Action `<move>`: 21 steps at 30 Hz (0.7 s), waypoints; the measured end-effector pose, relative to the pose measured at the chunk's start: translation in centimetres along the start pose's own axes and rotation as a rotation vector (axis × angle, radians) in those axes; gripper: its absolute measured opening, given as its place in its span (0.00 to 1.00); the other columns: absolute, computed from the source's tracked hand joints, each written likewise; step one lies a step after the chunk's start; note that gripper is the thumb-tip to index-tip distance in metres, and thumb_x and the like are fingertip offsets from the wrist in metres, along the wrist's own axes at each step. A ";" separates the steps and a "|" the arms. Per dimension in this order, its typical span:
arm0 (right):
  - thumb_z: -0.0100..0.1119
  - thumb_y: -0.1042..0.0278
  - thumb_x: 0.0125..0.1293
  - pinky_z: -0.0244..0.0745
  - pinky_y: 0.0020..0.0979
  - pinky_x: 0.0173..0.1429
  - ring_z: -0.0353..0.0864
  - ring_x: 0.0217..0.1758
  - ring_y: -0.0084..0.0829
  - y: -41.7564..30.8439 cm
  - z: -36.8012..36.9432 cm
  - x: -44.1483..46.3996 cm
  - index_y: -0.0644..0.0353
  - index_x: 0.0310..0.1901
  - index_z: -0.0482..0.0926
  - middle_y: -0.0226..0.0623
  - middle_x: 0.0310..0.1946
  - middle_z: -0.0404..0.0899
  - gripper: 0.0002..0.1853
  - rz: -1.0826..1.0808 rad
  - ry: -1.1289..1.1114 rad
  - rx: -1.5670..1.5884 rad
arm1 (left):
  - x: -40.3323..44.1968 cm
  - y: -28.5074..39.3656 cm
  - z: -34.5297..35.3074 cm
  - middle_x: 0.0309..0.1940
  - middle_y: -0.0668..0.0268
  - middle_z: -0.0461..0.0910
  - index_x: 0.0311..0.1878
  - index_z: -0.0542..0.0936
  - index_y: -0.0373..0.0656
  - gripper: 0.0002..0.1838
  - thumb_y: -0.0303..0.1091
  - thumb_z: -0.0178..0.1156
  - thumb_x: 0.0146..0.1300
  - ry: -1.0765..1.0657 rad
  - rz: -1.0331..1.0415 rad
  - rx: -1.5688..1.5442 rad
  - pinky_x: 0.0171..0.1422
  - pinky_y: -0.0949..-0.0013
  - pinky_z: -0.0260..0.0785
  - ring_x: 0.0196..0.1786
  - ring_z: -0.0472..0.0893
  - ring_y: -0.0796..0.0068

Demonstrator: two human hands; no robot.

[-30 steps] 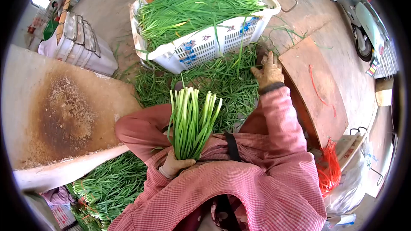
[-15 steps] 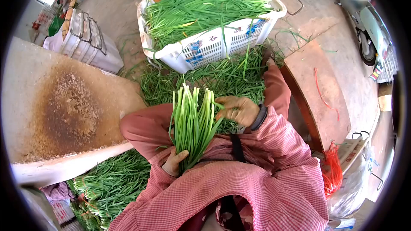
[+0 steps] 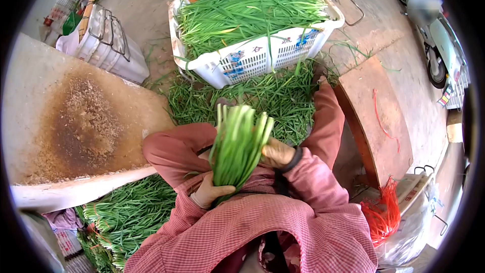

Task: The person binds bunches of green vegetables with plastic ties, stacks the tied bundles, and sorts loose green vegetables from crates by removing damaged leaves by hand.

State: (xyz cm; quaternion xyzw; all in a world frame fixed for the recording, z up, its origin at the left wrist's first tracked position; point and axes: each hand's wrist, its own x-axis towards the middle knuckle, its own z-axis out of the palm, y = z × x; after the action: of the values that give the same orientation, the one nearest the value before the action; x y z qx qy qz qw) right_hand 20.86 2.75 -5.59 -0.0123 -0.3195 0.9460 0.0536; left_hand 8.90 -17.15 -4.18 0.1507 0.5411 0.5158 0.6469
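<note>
A bunch of green stalks [image 3: 235,149] with pale ends upward stands over my lap, slightly blurred. My left hand [image 3: 213,191], gloved, is wrapped round its lower part. At the bunch's right side is my right hand [image 3: 277,152], also gloved, with its fingers closed against the stalks; its fingertips are partly hidden. Beyond my knees, a white plastic crate [image 3: 257,53] is heaped with long green leaves [image 3: 252,10]. Loose green leaves [image 3: 242,93] litter the floor between the crate and my legs.
A stained board [image 3: 86,121] lies at the left, above tied green bunches [image 3: 131,217]. White crates [image 3: 113,45] stand at the upper left. On the right are a wooden board [image 3: 374,116], red strings [image 3: 381,215], a plastic bag [image 3: 409,232] and a scooter [image 3: 439,45].
My right hand has come back from beyond my right knee to the bunch and closed at its side. The bunch has shifted slightly right in my left hand.
</note>
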 end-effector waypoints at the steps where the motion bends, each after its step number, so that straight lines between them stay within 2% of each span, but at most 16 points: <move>1: 0.62 0.53 0.51 0.61 0.38 0.61 0.63 0.59 0.37 -0.1 0.5 1.1 0.59 0.64 0.48 0.47 0.60 0.59 0.44 -0.029 0.012 0.050 | 0.0 0.2 0.2 0.41 0.65 0.76 0.49 0.72 0.37 0.24 0.32 0.65 0.47 0.030 -0.004 0.146 0.47 0.75 0.66 0.41 0.74 0.78; 4: 0.65 0.63 0.50 0.68 0.32 0.55 0.72 0.51 0.31 -1.7 1.7 3.9 0.62 0.59 0.58 0.43 0.52 0.70 0.36 -0.047 -0.004 0.082 | -0.5 2.3 0.6 0.41 0.64 0.76 0.45 0.74 0.36 0.21 0.28 0.66 0.47 -0.030 -0.043 0.280 0.49 0.75 0.66 0.42 0.73 0.79; 5: 0.65 0.69 0.50 0.70 0.32 0.53 0.74 0.49 0.31 -1.7 1.7 4.4 0.61 0.60 0.58 0.43 0.51 0.71 0.36 -0.023 -0.062 0.126 | -0.5 2.0 0.0 0.40 0.65 0.77 0.44 0.75 0.36 0.22 0.33 0.68 0.46 -0.015 -0.092 0.358 0.51 0.72 0.65 0.42 0.74 0.77; 6: 0.65 0.70 0.50 0.70 0.32 0.53 0.74 0.49 0.32 -1.9 1.9 4.7 0.62 0.59 0.60 0.43 0.51 0.71 0.34 -0.023 -0.115 0.127 | -0.7 2.6 -0.4 0.40 0.65 0.77 0.44 0.75 0.36 0.22 0.33 0.68 0.46 -0.003 -0.082 0.355 0.51 0.72 0.65 0.42 0.74 0.77; 8: 0.64 0.70 0.50 0.70 0.32 0.53 0.74 0.48 0.32 -1.5 2.1 4.5 0.64 0.57 0.62 0.44 0.48 0.73 0.32 0.022 -0.011 0.212 | -0.2 4.6 -1.5 0.46 0.61 0.74 0.54 0.69 0.36 0.35 0.40 0.69 0.43 -0.282 -0.112 0.839 0.53 0.69 0.64 0.46 0.73 0.73; 10: 0.63 0.72 0.51 0.69 0.33 0.54 0.74 0.49 0.33 -1.0 1.4 4.4 0.66 0.55 0.64 0.44 0.46 0.74 0.30 0.044 -0.038 0.218 | 0.7 7.6 -1.3 0.58 0.56 0.62 0.65 0.47 0.36 0.51 0.44 0.68 0.43 -0.478 0.305 0.461 0.61 0.68 0.56 0.57 0.66 0.70; 12: 0.62 0.72 0.50 0.68 0.34 0.56 0.73 0.51 0.35 -1.4 1.9 4.4 0.65 0.53 0.67 0.43 0.48 0.73 0.27 0.037 -0.048 0.131 | 1.5 9.4 0.9 0.58 0.58 0.61 0.63 0.54 0.35 0.46 0.45 0.66 0.45 -0.423 0.256 -0.105 0.61 0.65 0.57 0.59 0.64 0.67; 13: 0.62 0.71 0.50 0.68 0.33 0.55 0.74 0.49 0.34 -1.8 2.7 4.4 0.65 0.54 0.67 0.42 0.48 0.73 0.27 0.055 -0.022 0.095 | 2.0 9.1 0.5 0.56 0.57 0.64 0.62 0.55 0.35 0.44 0.43 0.65 0.45 -0.391 0.128 -0.053 0.59 0.66 0.60 0.56 0.67 0.66; 14: 0.62 0.68 0.50 0.69 0.34 0.55 0.75 0.48 0.34 -1.9 3.7 4.7 0.65 0.56 0.64 0.43 0.48 0.73 0.30 -0.024 0.024 0.017 | 3.0 8.6 -0.1 0.53 0.56 0.68 0.61 0.56 0.35 0.41 0.42 0.64 0.46 -0.361 0.003 0.005 0.57 0.66 0.62 0.53 0.70 0.66; 15: 0.63 0.67 0.50 0.69 0.34 0.54 0.75 0.48 0.35 -2.7 3.8 4.7 0.65 0.57 0.62 0.43 0.48 0.73 0.33 -0.025 -0.003 0.010 | 5.0 8.0 0.3 0.46 0.56 0.73 0.58 0.60 0.34 0.36 0.38 0.62 0.47 -0.529 0.047 0.158 0.53 0.67 0.67 0.47 0.75 0.66; 16: 0.64 0.66 0.50 0.69 0.35 0.54 0.74 0.49 0.35 -3.5 3.6 4.5 0.65 0.59 0.60 0.44 0.49 0.72 0.35 -0.029 -0.023 0.004 | 4.4 8.3 1.8 0.42 0.56 0.76 0.55 0.64 0.35 0.32 0.37 0.63 0.46 -0.400 -0.043 0.019 0.50 0.67 0.68 0.45 0.76 0.67; 17: 0.64 0.62 0.50 0.71 0.35 0.52 0.74 0.49 0.35 -4.1 2.3 4.8 0.64 0.61 0.56 0.45 0.50 0.71 0.38 -0.018 -0.016 0.023 | 4.3 9.0 2.9 0.41 0.57 0.76 0.54 0.65 0.35 0.32 0.36 0.63 0.46 -0.387 -0.014 0.005 0.50 0.67 0.68 0.44 0.76 0.68; 18: 0.61 0.60 0.53 0.72 0.33 0.50 0.76 0.46 0.35 -5.4 2.0 4.7 0.66 0.58 0.62 0.45 0.46 0.74 0.33 -0.027 0.009 0.055 | 4.3 9.2 3.6 0.40 0.58 0.77 0.53 0.66 0.35 0.31 0.35 0.64 0.45 -0.375 0.008 -0.017 0.50 0.68 0.68 0.44 0.76 0.68; 20: 0.56 0.60 0.58 0.74 0.32 0.47 0.77 0.43 0.34 -7.3 1.4 4.7 0.67 0.52 0.69 0.45 0.41 0.77 0.24 -0.015 0.121 -0.203 | 5.2 7.5 2.8 0.40 0.58 0.76 0.54 0.66 0.36 0.32 0.34 0.65 0.44 -0.407 -0.011 -0.032 0.51 0.68 0.68 0.43 0.76 0.69; 21: 0.51 0.63 0.62 0.74 0.31 0.44 0.79 0.37 0.32 -7.4 1.8 5.0 0.68 0.43 0.75 0.45 0.36 0.79 0.16 -0.006 0.183 -0.333 | 5.4 7.2 2.7 0.41 0.60 0.76 0.55 0.65 0.36 0.33 0.34 0.65 0.44 -0.404 -0.028 -0.033 0.51 0.67 0.68 0.43 0.76 0.69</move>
State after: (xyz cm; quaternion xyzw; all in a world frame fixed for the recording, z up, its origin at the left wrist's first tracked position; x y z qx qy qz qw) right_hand 16.52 8.09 0.37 -0.1060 -0.4654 0.8748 0.0826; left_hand 6.92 -8.71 -0.71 0.2329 0.3938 0.4751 0.7516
